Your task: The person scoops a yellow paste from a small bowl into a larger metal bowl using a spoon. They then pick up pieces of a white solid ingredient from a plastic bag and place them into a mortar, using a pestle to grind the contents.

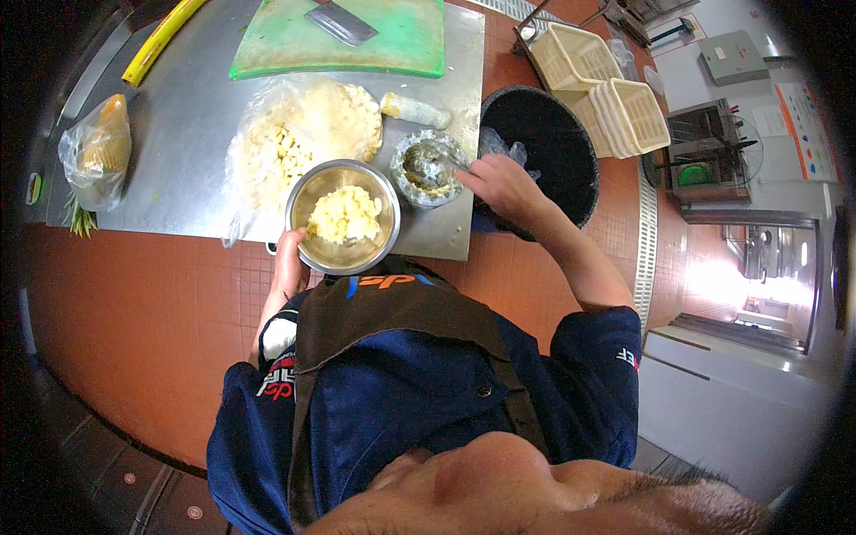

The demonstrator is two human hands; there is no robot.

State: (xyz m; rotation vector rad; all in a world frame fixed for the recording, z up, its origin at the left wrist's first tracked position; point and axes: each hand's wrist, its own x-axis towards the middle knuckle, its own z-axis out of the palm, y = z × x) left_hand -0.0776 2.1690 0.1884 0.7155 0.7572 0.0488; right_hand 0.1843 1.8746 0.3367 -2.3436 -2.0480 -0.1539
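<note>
My left hand (293, 257) grips the rim of a stainless steel bowl (297, 217) at the table's front edge. Pale yellow crushed pieces, apparently garlic (344, 214), lie in the bowl. To its right stands a speckled stone mortar (408, 184), with some mashed residue inside. My right hand (498, 184) holds a metal utensil, probably a spoon (449, 159), whose far end reaches into the mortar. Behind the mortar a stone pestle (421, 112) lies on its side. A clear plastic bag (251, 160) of peeled garlic cloves (287, 147) rests behind the bowl.
A cleaver (342, 23) lies on a green cutting board (281, 40) at the back of the steel table (180, 154). Bagged produce (100, 154) is at left, near a yellow pole-like object (160, 43). A black bin (562, 147) and stacked cream baskets (628, 120) stand at right.
</note>
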